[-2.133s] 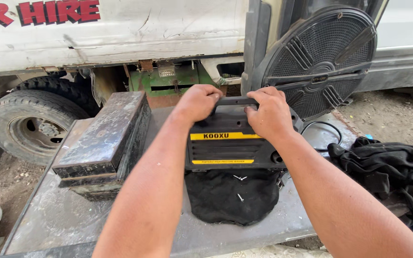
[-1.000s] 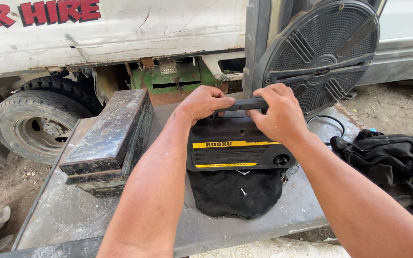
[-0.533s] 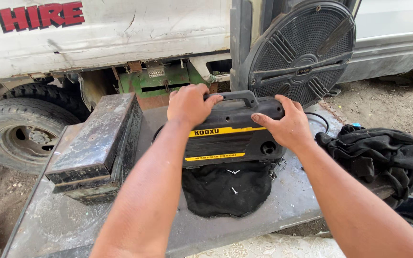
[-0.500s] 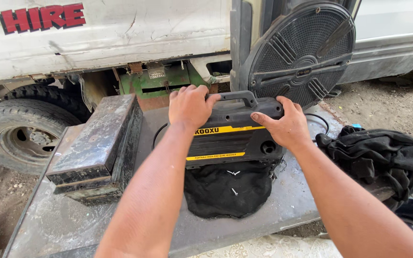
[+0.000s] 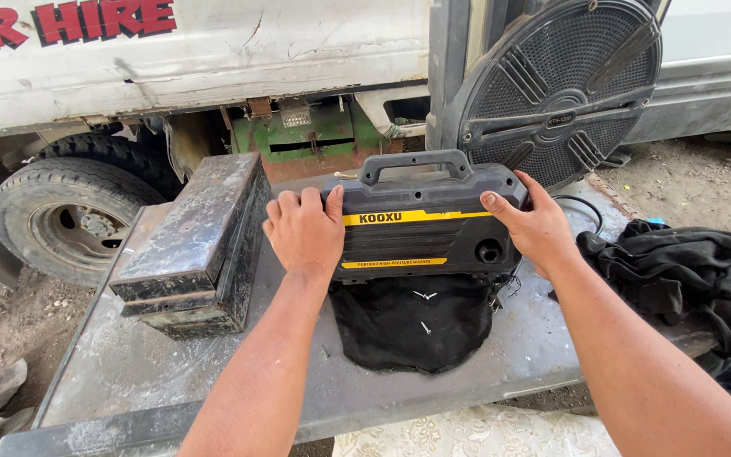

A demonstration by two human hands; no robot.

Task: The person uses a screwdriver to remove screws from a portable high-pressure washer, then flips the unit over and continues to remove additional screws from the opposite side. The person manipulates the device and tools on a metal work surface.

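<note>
A black and yellow washer stands upright at the middle of the grey metal counter, its carry handle on top and free of both hands. The left hand presses flat against the washer's left end, fingers curled over the top edge and thumb lying on the front face, so it grips that end. The right hand clasps the right end, thumb stretched across the top corner and the fingers wrapped round the far side, out of sight. The washer thus sits squarely between the two hands, touching both. Just near of it a black cloth lies spread on the counter, its far edge tucked under the washer, with two small screws on it. To the left, just beside the left hand, sits a scuffed dark metal box. At the right edge lies a heap of black fabric. Behind the washer leans a round black grille, and further back a white truck with its tyre at far left.
</note>
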